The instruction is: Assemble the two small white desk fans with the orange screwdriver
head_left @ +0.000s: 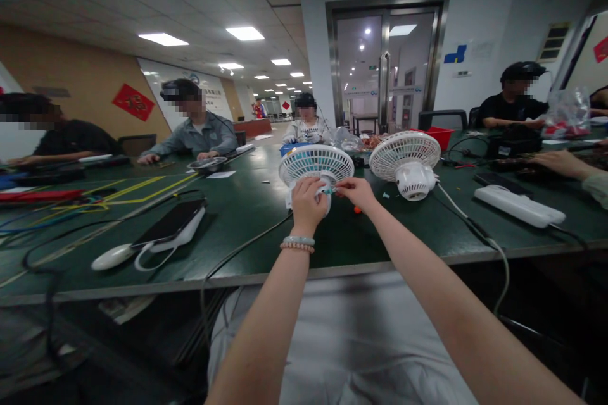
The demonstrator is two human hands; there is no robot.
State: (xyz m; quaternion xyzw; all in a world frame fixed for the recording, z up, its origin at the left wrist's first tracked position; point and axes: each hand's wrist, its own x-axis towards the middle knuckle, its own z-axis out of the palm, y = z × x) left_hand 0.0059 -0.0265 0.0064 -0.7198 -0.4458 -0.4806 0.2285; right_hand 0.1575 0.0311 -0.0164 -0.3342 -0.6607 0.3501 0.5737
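A white fan (316, 161) with a round grille stands at the middle of the green table. My left hand (308, 200) is wrapped around the back of this fan, with bracelets at the wrist. Close to its right, my right hand (354, 193) pinches at a small teal piece (329, 190) beside the fan's rear housing; its fingertips are too small to make out exactly what they hold. A second white fan (412, 161) stands to the right, its motor housing facing me, untouched. An orange piece (358, 209) lies just below my right hand.
On the green table (247, 228) a phone (173, 223) lies at the left and a white power strip (519, 205) at the right. Cables run over the front edge. A red bin (437, 137) is behind the fans. Several people sit around the table.
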